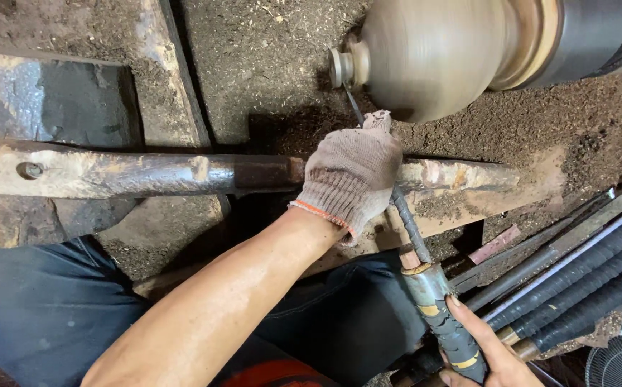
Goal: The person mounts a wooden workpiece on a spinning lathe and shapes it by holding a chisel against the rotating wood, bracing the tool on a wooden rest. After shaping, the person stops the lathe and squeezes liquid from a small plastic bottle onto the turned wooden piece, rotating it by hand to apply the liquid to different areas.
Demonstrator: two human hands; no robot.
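Sawdust-coated spinning wooden vase (432,54) meets a turning chisel (415,236), gloved left hand (350,179) clamping its shaft, right hand (486,351) gripping its handle.

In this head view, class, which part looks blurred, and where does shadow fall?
Head view: the spinning wooden piece is motion-smeared; the gloved left hand, tool handle and right hand stay sharp; deep shadow lies beneath the rusty rest bar.
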